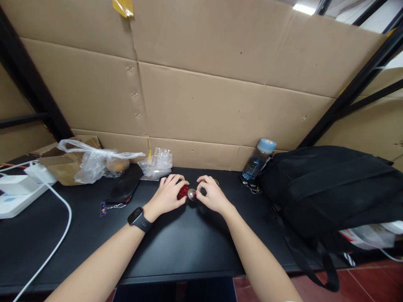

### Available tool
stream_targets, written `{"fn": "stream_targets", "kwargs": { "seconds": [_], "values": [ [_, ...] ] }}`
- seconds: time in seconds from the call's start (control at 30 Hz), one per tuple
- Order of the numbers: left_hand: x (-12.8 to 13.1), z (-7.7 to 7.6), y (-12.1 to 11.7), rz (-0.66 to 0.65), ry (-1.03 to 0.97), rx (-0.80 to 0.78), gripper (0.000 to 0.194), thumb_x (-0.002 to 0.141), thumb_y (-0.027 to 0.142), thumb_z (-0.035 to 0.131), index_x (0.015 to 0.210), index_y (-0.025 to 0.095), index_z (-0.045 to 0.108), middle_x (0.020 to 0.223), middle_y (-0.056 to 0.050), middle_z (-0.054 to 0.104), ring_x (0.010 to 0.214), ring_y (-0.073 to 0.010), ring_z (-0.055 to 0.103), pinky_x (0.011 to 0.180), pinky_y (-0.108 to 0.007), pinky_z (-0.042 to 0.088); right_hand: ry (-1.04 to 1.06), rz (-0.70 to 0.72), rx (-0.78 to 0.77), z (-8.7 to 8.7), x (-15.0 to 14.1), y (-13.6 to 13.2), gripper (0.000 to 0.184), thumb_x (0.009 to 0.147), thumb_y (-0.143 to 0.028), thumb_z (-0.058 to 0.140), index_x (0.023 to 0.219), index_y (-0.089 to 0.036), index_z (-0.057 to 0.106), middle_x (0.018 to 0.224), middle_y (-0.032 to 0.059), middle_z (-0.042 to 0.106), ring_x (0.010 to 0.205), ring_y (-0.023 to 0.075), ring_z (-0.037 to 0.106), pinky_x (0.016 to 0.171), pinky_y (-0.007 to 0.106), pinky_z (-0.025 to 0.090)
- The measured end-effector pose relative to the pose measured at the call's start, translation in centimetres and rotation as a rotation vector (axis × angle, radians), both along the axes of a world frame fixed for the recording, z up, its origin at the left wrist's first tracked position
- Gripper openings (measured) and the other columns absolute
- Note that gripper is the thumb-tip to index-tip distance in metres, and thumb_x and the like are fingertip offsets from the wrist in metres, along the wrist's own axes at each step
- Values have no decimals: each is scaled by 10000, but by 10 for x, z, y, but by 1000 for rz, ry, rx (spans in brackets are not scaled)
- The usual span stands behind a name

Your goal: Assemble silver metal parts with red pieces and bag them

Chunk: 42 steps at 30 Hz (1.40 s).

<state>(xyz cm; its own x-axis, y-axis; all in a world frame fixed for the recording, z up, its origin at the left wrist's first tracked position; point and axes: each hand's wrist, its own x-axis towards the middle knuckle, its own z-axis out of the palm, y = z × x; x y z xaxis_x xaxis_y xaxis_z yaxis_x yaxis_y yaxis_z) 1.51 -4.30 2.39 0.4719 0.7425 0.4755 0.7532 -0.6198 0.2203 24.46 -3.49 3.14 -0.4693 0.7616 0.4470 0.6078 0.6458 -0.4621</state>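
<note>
The left hand [171, 191] is arched over a red stringy bundle [183, 192], fingers bent and thumb on the near side; whether it grips the bundle or only steadies it is not clear from this angle. The right hand [212, 193] faces it, thumb and index finger curled into a ring, their tips beside a shiny metal ball [192, 194] that sits between the hands. Whether those tips pinch anything is too small to make out. Both hands work low, near the black tabletop [189, 247] — probably so that the surface can help support the small pieces. The left wrist wears a dark watch [136, 216], its strap clear of the fingers.

Farther left, a black pouch [124, 184] lies with a keychain [117, 206] at its near end, and clear plastic packets [159, 162] lean by the cardboard wall [195, 100]. Past them are a knotted plastic bag [91, 163] (something orange shows through it), a cardboard box [67, 170] and a white power strip [19, 203], perhaps kept at the edge to leave elbow room. On the right, a blue-lidded bottle [260, 159] tilts close to a black backpack [327, 188] — the bag may be propping it — with keys [252, 186] just in front.
</note>
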Motion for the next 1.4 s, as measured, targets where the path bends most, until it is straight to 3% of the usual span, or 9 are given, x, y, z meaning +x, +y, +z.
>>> {"fn": "stream_targets", "kwargs": {
  "seconds": [0.13, 0.3, 0.43, 0.57, 0.63, 0.73, 1.07, 1.27, 1.4],
  "values": [
    [-10, -1, 6, -17, 23, -58, 401, 762, 323, 726, 1152, 272, 645, 1224, -60, 603, 1184, -303, 478, 960, -446, 353, -103, 25, -46, 7, 13, 0, 90, 812, -165, 696, 740, -192, 649, 1152, 64, 618, 1061, 213, 564, 975, 383, 442],
    [-20, -6, 17, -81, 39, -100, 202, 786, 273, 722, 987, 275, 706, 1089, -31, 626, 1094, -258, 514, 921, -400, 355, -185, 155, -170, 8, 24, 3, 81, 774, -175, 746, 708, -193, 703, 1141, 63, 642, 1046, 227, 600, 966, 390, 445],
    [-24, -14, 24, -93, 30, -87, 106, 816, 271, 728, 919, 294, 744, 1037, -27, 639, 1098, -259, 515, 924, -404, 342, -137, 247, -250, 9, 28, 6, 127, 834, -295, 742, 732, -222, 727, 1002, 45, 685, 894, 201, 642, 843, 340, 485],
    [-24, -16, 25, -104, 11, -79, 93, 836, 283, 729, 926, 295, 750, 1021, -29, 650, 1081, -251, 525, 909, -396, 352, -87, -28, -125, 2, 34, 15, 46, 826, -247, 739, 862, -223, 722, 961, 50, 678, 918, 213, 621, 875, 354, 466],
    [-21, -16, 22, -104, 3, -73, 79, 848, 284, 720, 921, 291, 748, 1017, -28, 651, 1066, -242, 530, 907, -388, 357, -98, -222, -57, -5, 39, 21, 235, 792, -204, 749, 1023, -225, 710, 1083, 80, 666, 1000, 240, 596, 915, 386, 447],
    [-17, -15, 19, -107, 0, -68, 55, 873, 272, 689, 870, 278, 743, 995, -29, 652, 1050, -234, 534, 891, -375, 357, -162, -350, -58, -16, 47, 30, 437, 777, -218, 759, 1200, -239, 655, 1234, 115, 637, 1105, 290, 568, 935, 420, 428],
    [-8, -7, 12, -32, -99, -60, 112, 980, 264, 559, 954, 245, 666, 1009, -8, 715, 1041, -206, 578, 879, -375, 302, -111, -347, -112, -34, 61, 47, 421, 775, -207, 751, 1185, -215, 652, 1105, 93, 698, 1033, 246, 640, 934, 377, 469],
    [-4, -7, 13, 103, -225, -32, 144, 949, 301, 628, 1065, 299, 712, 1012, -6, 754, 1061, -230, 612, 885, -387, 290, -4, -301, -145, -30, 67, 49, 411, 703, -162, 793, 1097, -206, 685, 1053, 77, 708, 973, 223, 667, 902, 369, 499],
    [-1, -5, 11, 157, -303, -46, 133, 961, 336, 618, 986, 299, 743, 1030, -8, 760, 1056, -235, 621, 909, -400, 307, 113, -300, -120, -21, 60, 45, 405, 693, -224, 803, 1082, -218, 690, 1023, 58, 716, 897, 207, 667, 857, 365, 515]
  ]
}}
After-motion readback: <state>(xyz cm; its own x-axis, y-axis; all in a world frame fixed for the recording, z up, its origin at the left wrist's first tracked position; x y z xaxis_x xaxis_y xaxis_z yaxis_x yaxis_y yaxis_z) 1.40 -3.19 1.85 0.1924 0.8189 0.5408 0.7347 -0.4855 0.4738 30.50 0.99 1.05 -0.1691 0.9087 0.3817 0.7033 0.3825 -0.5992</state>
